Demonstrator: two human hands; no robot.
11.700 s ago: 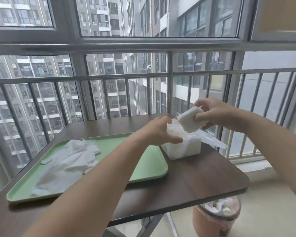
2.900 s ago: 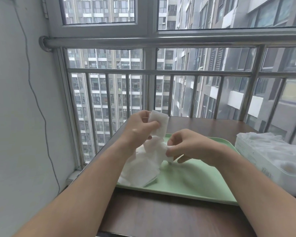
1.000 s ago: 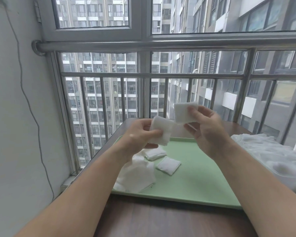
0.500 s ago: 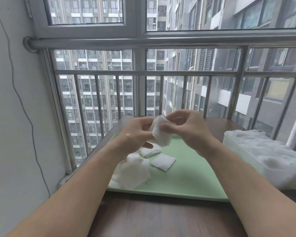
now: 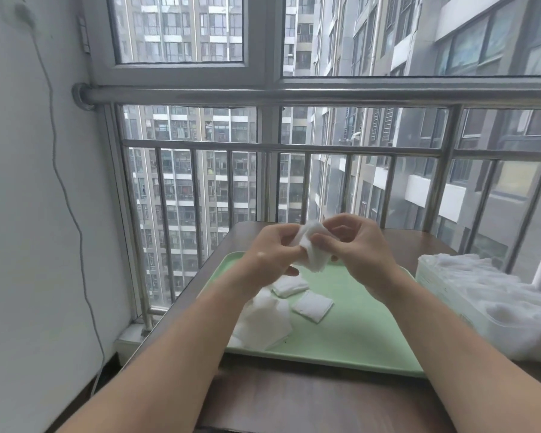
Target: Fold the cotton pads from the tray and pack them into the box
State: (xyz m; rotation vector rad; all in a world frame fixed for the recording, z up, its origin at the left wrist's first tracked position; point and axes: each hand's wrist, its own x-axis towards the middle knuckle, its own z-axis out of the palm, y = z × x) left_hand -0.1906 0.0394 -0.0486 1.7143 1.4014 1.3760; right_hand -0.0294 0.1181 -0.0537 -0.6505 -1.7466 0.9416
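The grip of the left hand (image 5: pixel 272 248) and right hand (image 5: pixel 356 254) is pinching one crumpled white cotton pad (image 5: pixel 314 256), while two folded white pads (image 5: pixel 312 306) are lying just below it on the pale green plastic tray (image 5: pixel 356 339) and the white rectangular box (image 5: pixel 434 285) is sitting to its right.

**Soft cotton, smooth plastic, bright steel**

We see the cotton pad (image 5: pixel 314 254) as soft, matt white fibre, slightly fuzzy at its edges. The folded pads (image 5: pixel 312 306) have the same dull, fluffy look. The tray (image 5: pixel 356 339) looks to us like smooth pale-green plastic with a faint sheen. The table (image 5: pixel 294 401) has a dark wood-grain finish, smooth and nearly matt. The box (image 5: pixel 434 285) seems to be smooth, pale plastic. The railing (image 5: pixel 294 95) is polished, glossy metal, and the wall (image 5: pixel 28 214) is matt white paint.
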